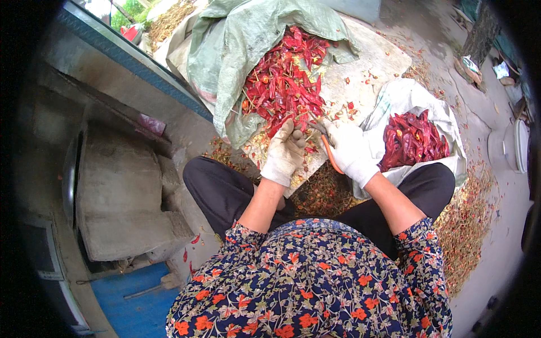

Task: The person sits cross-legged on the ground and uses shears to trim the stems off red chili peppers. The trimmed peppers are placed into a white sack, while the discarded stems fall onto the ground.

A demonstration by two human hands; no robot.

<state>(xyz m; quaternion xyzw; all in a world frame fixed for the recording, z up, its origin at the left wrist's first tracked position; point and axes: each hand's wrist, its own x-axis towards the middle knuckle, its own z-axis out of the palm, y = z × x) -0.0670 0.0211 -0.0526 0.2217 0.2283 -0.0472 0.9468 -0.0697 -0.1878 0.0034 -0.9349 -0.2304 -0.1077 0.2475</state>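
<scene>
My left hand (284, 156), in a white knit glove, is curled with the tip of a dried red chili pepper (275, 128) showing at its fingers; the rest of that pepper is hidden. The gloved right hand (347, 148) grips scissors (330, 154) with orange handles, their blades pointing at the left fingers. Just beyond both hands a heap of dried red chilies (283, 80) spills from a pale green woven sack (228, 55). To the right, a white woven sack (405, 95) holds more red chilies (414, 141).
A pale sheet (363, 63) strewn with seeds lies under the heap. Cut stems and caps (460, 228) litter the ground at right. A concrete block structure (120, 194) stands at left, with a blue panel (131, 300) below it. A tree trunk (482, 40) rises at upper right.
</scene>
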